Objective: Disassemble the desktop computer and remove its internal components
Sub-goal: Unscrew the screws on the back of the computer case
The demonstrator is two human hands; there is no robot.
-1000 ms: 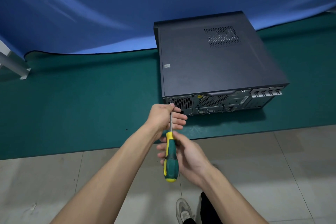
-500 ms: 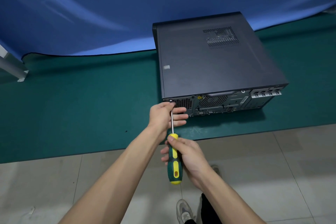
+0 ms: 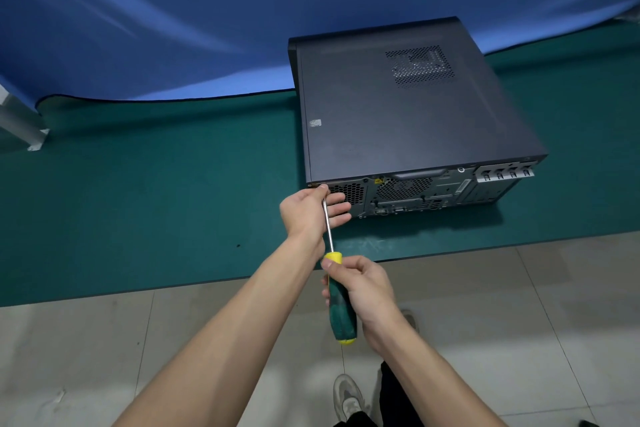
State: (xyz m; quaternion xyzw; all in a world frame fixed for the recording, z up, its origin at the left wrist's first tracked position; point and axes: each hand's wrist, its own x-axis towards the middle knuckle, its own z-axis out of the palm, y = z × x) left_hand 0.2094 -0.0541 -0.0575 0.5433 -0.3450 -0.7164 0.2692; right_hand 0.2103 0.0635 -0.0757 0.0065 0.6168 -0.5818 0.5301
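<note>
The desktop computer (image 3: 408, 107) lies flat on its side on the green-matted counter (image 3: 138, 201), at about one o'clock in the view, its broad side panel facing up and still in place. Its long axis runs from roughly five o'clock to eleven o'clock, with the rear panel (image 3: 415, 192) of vents and ports pointing back toward the person and the front face turned away toward the blue backdrop (image 3: 173, 10). The likeliest trouble is at the near left corner of that rear panel: if the tool leans off the screw's axis, the tip could ride out and chew the head, which I judge a real chance since the shaft meets the case at a slant. A freed screw might also drop over the counter's edge to the tiled floor (image 3: 104, 357), and hard pushing could shove the case backward. The right hand (image 3: 360, 291) is wrapped around the green-and-yellow handle of the screwdriver (image 3: 337, 291), whose shaft points up to twelve o'clock. The left hand (image 3: 308, 210) cups the shaft near the tip, thumb beside the corner and fingers lying fairly straight against the vent grille. The screw itself is hidden behind that thumb, so I cannot tell how far out it is.
</note>
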